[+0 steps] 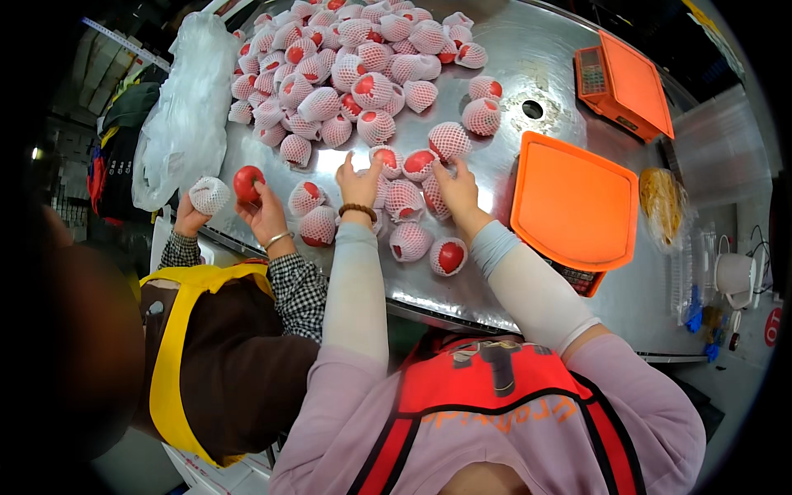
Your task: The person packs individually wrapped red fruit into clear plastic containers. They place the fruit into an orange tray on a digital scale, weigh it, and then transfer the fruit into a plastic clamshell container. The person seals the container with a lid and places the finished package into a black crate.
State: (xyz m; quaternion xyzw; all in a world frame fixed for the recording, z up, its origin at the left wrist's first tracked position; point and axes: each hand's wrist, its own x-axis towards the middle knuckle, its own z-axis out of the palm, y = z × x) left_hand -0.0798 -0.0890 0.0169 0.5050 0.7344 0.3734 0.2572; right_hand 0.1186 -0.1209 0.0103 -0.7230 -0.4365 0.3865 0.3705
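My left hand (359,189), with a beaded bracelet at its wrist, has thumb and finger spread. The thumb is against a tomato in a pink foam net (387,161). My right hand (458,189) is beside a netted tomato with its red skin bare (420,164), the thumb at its edge. Its index finger is close to another netted tomato (450,141). Between and below my hands lie several more, among them a netted tomato (404,199) and one close to the table edge (448,256). Neither hand clearly grips anything.
A co-worker at my left holds a bare tomato (249,183) and a white foam net (209,195). Beyond is a heap of netted tomatoes (322,104) on the metal table (495,288), beside clear plastic bags (189,105). Two orange scales, one near (575,201), one far (637,86), stand right.
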